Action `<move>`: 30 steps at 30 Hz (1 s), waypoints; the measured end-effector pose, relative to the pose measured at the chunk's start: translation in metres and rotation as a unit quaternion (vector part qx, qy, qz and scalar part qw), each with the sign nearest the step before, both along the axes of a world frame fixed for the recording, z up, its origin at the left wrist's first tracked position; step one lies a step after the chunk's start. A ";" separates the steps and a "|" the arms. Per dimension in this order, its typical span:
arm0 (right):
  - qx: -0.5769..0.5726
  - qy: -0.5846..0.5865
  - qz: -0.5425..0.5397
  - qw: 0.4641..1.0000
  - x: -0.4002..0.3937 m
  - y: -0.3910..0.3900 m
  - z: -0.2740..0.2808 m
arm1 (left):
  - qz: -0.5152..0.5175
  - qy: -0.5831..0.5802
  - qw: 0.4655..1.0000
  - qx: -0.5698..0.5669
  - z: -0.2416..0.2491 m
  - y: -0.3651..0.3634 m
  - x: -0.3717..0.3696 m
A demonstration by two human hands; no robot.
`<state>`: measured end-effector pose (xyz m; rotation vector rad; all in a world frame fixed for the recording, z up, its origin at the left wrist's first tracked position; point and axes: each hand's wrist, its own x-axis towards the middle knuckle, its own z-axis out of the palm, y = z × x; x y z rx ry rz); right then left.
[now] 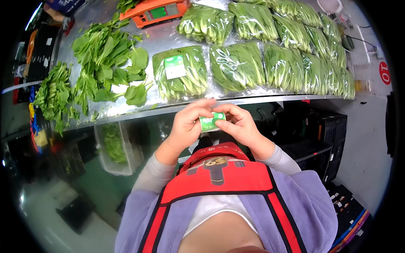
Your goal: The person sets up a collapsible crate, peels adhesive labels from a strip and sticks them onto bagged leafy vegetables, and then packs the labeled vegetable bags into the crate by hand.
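Both hands are raised in front of the red apron, just short of the metal table's front edge. A small green label [210, 122] is held between them. My left hand [190, 122] pinches its left side, and my right hand [237, 123] has thumb and fingers closed on its right side. Beyond them on the table lies a clear bag of leafy greens [195, 76] with a green and white label [174, 66] on it. Beside it to the right is another bag of greens [242, 69] without such a label.
Loose greens [105, 55] are heaped at the table's left. An orange scale [156, 12] stands at the back. More bagged greens [282, 67] line the right. Below the edge are a translucent bin [133, 154] and black crates [331, 126]. Another person's arm [52, 13] shows top left.
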<state>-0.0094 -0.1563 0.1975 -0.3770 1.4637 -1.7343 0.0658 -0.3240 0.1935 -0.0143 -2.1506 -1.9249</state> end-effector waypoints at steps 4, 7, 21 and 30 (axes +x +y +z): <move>0.054 0.263 0.010 0.963 -0.018 0.023 -0.009 | 0.019 -0.014 0.999 0.043 -0.016 0.024 -0.007; 0.064 0.293 -0.021 0.954 -0.024 0.034 -0.012 | 0.010 -0.026 1.000 0.014 -0.012 0.036 -0.016; 0.017 0.145 -0.014 0.989 -0.060 0.058 -0.011 | 0.021 0.063 0.989 -0.134 -0.004 0.062 -0.057; -0.037 0.040 0.018 0.998 -0.077 0.060 -0.008 | 0.032 0.025 0.985 -0.169 -0.004 0.052 -0.067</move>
